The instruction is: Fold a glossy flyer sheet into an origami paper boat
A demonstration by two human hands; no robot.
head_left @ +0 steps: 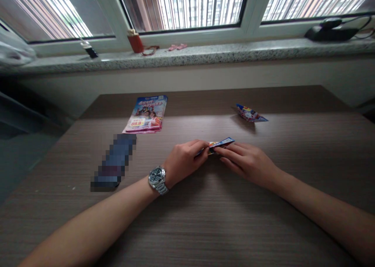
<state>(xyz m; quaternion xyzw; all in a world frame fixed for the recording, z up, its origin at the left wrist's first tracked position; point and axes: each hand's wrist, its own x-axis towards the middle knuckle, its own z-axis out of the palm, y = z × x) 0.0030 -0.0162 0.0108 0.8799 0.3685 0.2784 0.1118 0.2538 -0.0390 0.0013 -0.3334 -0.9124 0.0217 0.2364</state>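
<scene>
Near the middle of the wooden table (181, 220), a small folded piece of colourful printed paper (224, 142) lies between my two hands. My left hand (186, 157), with a silver watch on its wrist, pinches the paper's left end between thumb and fingers. My right hand (247, 159) grips the right part, its fingers close together; its thumb is hidden. Behind my right hand stands a folded paper shape (251, 114) with pointed ends. A stack of printed leaflets (148, 114) lies at the back left of the table.
A blurred-out dark flat object (114, 163) lies left of my left hand. On the stone windowsill (211, 54) are a red item with a cord (135, 42), small pink pieces (177, 47), a small black-and-white item (89, 50) and a black device with cables (334, 32).
</scene>
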